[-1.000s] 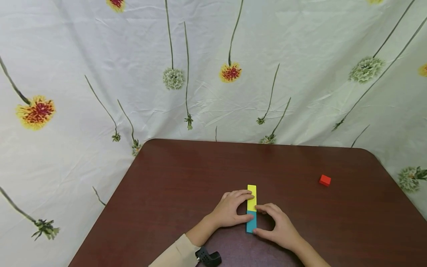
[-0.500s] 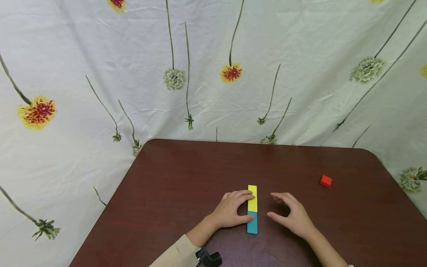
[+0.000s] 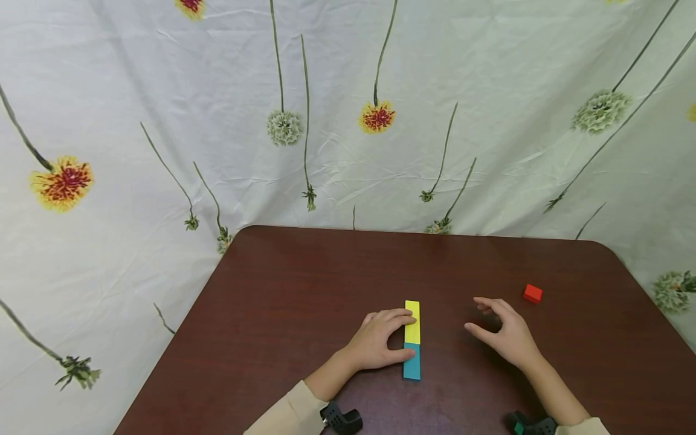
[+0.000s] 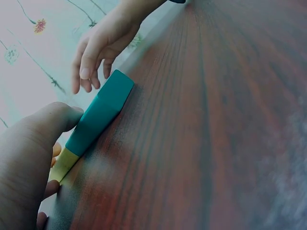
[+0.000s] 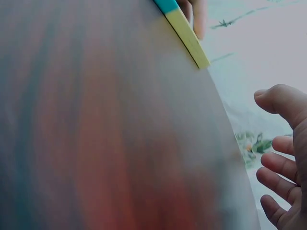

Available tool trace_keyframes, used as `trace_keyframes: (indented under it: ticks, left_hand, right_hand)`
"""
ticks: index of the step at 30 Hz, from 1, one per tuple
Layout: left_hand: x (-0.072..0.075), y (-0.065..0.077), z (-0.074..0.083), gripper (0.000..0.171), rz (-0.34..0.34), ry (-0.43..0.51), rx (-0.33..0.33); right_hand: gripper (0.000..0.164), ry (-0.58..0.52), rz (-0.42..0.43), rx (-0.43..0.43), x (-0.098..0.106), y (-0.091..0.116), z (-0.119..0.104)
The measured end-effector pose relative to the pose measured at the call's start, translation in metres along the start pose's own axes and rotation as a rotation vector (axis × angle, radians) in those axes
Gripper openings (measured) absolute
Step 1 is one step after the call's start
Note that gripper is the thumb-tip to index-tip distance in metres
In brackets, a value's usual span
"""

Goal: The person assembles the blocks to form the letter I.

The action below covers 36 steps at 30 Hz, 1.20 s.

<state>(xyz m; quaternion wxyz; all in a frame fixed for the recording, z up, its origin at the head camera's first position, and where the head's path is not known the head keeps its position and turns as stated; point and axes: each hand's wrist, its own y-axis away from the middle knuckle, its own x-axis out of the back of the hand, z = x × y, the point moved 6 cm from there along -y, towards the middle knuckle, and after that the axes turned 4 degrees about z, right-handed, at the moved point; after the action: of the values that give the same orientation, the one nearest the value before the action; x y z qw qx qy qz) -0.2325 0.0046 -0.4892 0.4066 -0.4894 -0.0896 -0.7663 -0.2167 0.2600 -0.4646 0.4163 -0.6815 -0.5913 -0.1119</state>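
Observation:
A yellow block [image 3: 412,329] and a blue block [image 3: 411,368] lie end to end on the brown table, forming one straight bar. My left hand [image 3: 375,343] rests at the bar's left side, thumb on the blue block and fingertips on the yellow one. In the left wrist view, the thumb [image 4: 57,120] touches the blue block [image 4: 98,112], while the fingers are partly hidden. To the right, my right hand [image 3: 505,332] is apart from everything, its fingers spread and nothing in it. Beyond it lies a small red block [image 3: 533,293].
The brown table [image 3: 315,266] has rounded far corners. Behind it hangs a white cloth [image 3: 337,72] printed with flowers. A black wrist device [image 3: 342,420] sits below my left sleeve, and another [image 3: 535,424] by the right sleeve.
My right hand has let go of the bar's right side and moved right and farther up the table, toward the red block. The left hand and both bar blocks have stayed put.

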Motion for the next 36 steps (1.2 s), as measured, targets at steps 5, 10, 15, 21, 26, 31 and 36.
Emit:
trace_keyframes:
  ticks: [5, 10, 15, 21, 26, 31, 36]
  left_hand:
    - [0.000, 0.000, 0.000, 0.057, -0.005, 0.004, 0.004]
    - [0.001, 0.000, 0.000, 0.057, 0.001, 0.006, -0.001]
    - [0.000, 0.000, 0.000, 0.057, 0.002, 0.002, -0.003]
    - [-0.001, 0.000, -0.001, 0.057, -0.004, -0.002, 0.006]
    - [-0.001, 0.000, -0.001, 0.057, -0.004, 0.000, 0.009]
    - [-0.001, 0.000, -0.001, 0.057, -0.003, 0.002, 0.010]
    - [-0.001, 0.000, -0.001, 0.058, 0.002, -0.007, 0.008]
  right_hand:
    - [0.051, 0.035, -0.004, -0.041, 0.008, -0.003, 0.011]
    - [0.051, 0.057, -0.014, -0.069, 0.014, -0.005, 0.019]
    - [0.052, 0.072, -0.017, -0.101, 0.023, -0.008, 0.027]
    - [0.053, 0.062, -0.026, -0.146, 0.034, -0.012, 0.035]
    - [0.053, 0.071, -0.021, -0.166, 0.043, -0.015, 0.042]
    - [0.052, 0.086, -0.004, -0.181, 0.053, -0.019, 0.048]
    - [0.053, 0.110, 0.010, -0.203, 0.062, -0.021, 0.055]
